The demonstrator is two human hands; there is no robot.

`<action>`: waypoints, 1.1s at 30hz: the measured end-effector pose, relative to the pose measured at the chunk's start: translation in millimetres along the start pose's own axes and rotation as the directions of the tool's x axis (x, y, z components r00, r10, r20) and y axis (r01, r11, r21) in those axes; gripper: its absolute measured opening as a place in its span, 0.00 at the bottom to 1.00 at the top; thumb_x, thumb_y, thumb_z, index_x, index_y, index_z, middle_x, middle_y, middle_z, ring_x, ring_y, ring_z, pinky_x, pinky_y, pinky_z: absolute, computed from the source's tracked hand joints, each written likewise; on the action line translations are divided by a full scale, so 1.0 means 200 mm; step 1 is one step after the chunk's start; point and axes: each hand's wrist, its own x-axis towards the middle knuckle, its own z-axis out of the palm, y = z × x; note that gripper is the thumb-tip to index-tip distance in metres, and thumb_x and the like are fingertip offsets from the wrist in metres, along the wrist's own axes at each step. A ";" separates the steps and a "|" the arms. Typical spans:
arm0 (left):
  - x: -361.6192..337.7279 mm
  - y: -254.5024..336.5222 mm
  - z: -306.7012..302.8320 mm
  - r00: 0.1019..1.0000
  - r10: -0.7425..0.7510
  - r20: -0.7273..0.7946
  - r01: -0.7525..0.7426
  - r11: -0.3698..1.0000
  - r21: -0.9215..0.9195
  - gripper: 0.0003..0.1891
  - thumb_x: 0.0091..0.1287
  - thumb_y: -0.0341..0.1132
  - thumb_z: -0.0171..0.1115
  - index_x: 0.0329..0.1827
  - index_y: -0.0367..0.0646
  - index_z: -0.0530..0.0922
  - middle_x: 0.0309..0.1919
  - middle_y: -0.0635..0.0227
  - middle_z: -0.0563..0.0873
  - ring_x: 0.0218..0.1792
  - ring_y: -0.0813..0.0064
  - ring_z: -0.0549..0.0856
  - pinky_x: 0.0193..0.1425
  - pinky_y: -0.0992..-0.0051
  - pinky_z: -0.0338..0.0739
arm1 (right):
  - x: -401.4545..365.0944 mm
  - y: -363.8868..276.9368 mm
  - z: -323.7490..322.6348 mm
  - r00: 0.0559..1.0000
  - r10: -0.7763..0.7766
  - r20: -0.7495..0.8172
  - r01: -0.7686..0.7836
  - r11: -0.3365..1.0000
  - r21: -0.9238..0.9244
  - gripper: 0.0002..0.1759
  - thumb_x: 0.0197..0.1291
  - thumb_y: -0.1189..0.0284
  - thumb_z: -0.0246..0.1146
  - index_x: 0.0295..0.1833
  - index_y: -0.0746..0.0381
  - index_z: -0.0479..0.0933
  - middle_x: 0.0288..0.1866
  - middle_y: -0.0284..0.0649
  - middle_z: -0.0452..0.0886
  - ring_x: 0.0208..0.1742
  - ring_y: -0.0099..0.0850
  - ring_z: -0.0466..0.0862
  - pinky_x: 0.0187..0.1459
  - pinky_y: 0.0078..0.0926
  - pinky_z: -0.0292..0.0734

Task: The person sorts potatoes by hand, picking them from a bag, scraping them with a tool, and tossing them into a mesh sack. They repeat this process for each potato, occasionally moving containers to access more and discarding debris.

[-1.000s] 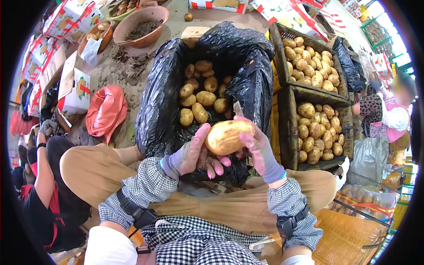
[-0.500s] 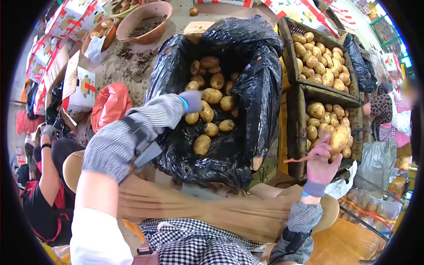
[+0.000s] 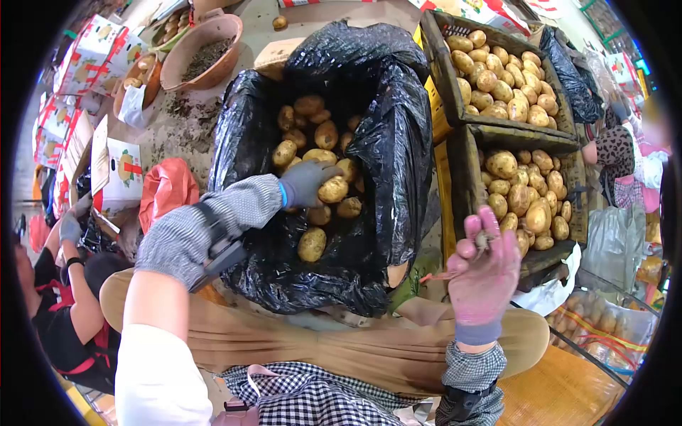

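Observation:
My left hand (image 3: 310,184), in a grey glove, is closed on a potato (image 3: 332,190) inside a box lined with a black plastic bag (image 3: 405,156). Several more potatoes lie around it, one at the near end (image 3: 312,244). My right hand (image 3: 486,273), in a pink-stained glove, is raised in front of the lower dark crate (image 3: 465,177), its fingers loosely bent and apart. A grey patch shows between those fingers; I cannot make out what it is. A thin reddish strand sticks out beside the thumb side. One large potato (image 3: 538,216) rests on the pile in that crate.
Behind the lower crate stands another crate (image 3: 433,64) full of potatoes. At left are a clay-coloured basin (image 3: 170,71) with soil, a red bag (image 3: 167,188) and white-red cartons (image 3: 117,174). Another person (image 3: 78,305) works at far left, another at far right.
My right hand has let go of the large potato onto the crate's pile and drawn back left. My left hand has moved down and right onto a potato. The view has shifted slightly.

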 end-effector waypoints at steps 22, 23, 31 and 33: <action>-0.56 0.75 -0.37 0.766 0.052 -0.641 -0.431 0.781 -0.452 0.36 0.51 0.31 0.77 0.65 0.41 0.71 0.67 0.58 0.68 0.65 0.63 0.73 0.67 0.67 0.68 | -0.03 0.35 0.10 0.893 0.158 0.421 -0.001 0.937 -0.350 0.38 0.61 0.59 0.64 0.71 0.62 0.58 0.64 0.42 0.71 0.65 0.35 0.72 0.66 0.39 0.67; -0.57 0.77 -0.36 0.766 0.049 -0.642 -0.427 0.784 -0.450 0.36 0.51 0.31 0.77 0.65 0.41 0.71 0.67 0.58 0.68 0.65 0.63 0.73 0.67 0.67 0.68 | -0.03 0.36 0.10 0.890 0.144 0.432 0.015 0.939 -0.344 0.37 0.62 0.56 0.62 0.70 0.62 0.59 0.63 0.41 0.72 0.64 0.35 0.73 0.62 0.38 0.71; -0.57 0.85 -0.37 0.817 -0.130 -0.561 -0.476 0.396 -0.785 0.27 0.59 0.24 0.70 0.62 0.40 0.72 0.63 0.62 0.72 0.55 0.76 0.79 0.59 0.74 0.76 | 0.00 0.35 0.02 0.806 0.462 0.370 -0.556 0.806 0.204 0.29 0.62 0.48 0.58 0.62 0.53 0.72 0.55 0.38 0.78 0.45 0.33 0.75 0.38 0.26 0.72; -0.57 0.87 -0.39 0.791 -0.093 -0.605 -0.483 0.513 -0.710 0.25 0.59 0.25 0.69 0.61 0.41 0.74 0.62 0.62 0.72 0.54 0.77 0.80 0.57 0.75 0.77 | -0.01 0.35 0.03 0.767 0.474 0.431 -0.607 0.753 0.252 0.29 0.62 0.48 0.58 0.62 0.54 0.73 0.55 0.39 0.78 0.44 0.33 0.75 0.39 0.25 0.73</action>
